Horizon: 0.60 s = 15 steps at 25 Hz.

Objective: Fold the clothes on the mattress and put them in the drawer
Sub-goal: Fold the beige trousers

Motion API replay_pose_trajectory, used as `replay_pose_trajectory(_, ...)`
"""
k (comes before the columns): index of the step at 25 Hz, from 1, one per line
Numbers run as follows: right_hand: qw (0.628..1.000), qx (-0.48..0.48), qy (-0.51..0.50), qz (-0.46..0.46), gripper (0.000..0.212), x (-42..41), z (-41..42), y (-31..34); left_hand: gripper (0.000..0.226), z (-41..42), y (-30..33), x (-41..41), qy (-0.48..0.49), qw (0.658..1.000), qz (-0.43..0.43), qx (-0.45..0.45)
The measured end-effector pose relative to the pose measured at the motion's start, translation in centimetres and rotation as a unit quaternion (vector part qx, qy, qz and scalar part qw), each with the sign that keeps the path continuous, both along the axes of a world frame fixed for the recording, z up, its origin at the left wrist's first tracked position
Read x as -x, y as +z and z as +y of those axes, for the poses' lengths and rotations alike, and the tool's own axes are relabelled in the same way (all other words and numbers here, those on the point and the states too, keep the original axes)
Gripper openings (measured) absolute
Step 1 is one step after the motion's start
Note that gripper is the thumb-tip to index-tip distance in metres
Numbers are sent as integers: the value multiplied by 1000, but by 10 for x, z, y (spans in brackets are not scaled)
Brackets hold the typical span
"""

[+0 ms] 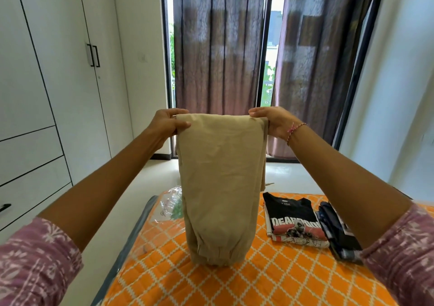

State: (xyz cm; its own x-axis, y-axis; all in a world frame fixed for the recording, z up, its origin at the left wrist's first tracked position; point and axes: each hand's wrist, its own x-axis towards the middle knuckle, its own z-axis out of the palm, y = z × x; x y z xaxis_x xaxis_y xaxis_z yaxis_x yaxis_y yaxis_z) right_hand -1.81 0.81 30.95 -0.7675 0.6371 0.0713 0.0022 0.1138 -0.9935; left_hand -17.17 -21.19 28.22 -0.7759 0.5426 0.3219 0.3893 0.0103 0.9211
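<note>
Two hands, left hand [169,124] and right hand [272,122], each pinch one beige trousers [220,183] above two folded garments [305,223].

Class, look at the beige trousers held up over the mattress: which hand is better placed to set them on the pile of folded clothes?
Probably the right hand. The folded black T-shirt and dark clothes lie on the mattress's right side, below that arm. The left hand pinches the beige trousers' far corner.

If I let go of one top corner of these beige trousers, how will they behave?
Probably floppy: the beige trousers hang limp from the left hand and right hand, so the freed side would likely droop. They seem light. The gathered cuffs resting on the mattress would likely crumple.
</note>
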Motion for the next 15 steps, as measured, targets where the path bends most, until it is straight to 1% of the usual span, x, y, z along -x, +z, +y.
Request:
replay_pose_trajectory(1, 1000, 2, 23, -2, 15, -5, 0, 2, 37, -2, 3, 2, 21, 997, 68, 41)
replay_pose_trajectory(2, 998, -27, 42, -29, 14, -8, 0, 4, 36, -3, 6, 2, 40, 989, 122, 73)
replay_pose_trajectory(3, 994, -69, 57, -69, 16, -11, -1, 6, 34, -4, 8, 1, 55, 983, 153, 88)
replay_pose_trajectory(4, 988, -107, 61, -99, 17, -12, -1, 8, 31, -4, 10, -2, 66, 980, 162, 91)
replay_pose_trajectory(5, 985, -121, 59, -109, 17, -13, -2, 9, 30, -5, 12, -4, 73, 980, 163, 89)
replay_pose_trajectory(7, 990, -91, 47, -92, 18, -12, -2, 10, 28, -3, 13, -5, 97, 981, 145, 82)
replay_pose_trajectory(8, 994, -63, 41, -78, 20, -13, -3, 11, 27, -2, 12, -7, 105, 986, 115, 64)
replay_pose_trajectory(10, 997, -16, 37, -66, 30, -16, -2, 13, 22, -3, 14, -13, 101, 995, -2, -4)
replay_pose_trajectory(11, 997, -3, 40, -65, 34, -17, -1, 14, 17, -2, 15, -16, 89, 993, -55, -45)
replay_pose_trajectory(12, 997, -8, 45, -64, 37, -18, 0, 17, 15, -1, 16, -17, 77, 991, -76, -78)
replay_pose_trajectory(13, 996, -39, 47, -71, 38, -20, 0, 20, 18, 0, 16, -18, 69, 991, -67, -95)
replay_pose_trajectory(14, 990, -97, 46, -92, 39, -21, -1, 22, 23, -1, 17, -18, 66, 993, -32, -93)
replay_pose_trajectory(15, 978, -167, 39, -123, 39, -22, -2, 23, 27, -2, 18, -17, 80, 994, 35, -65)
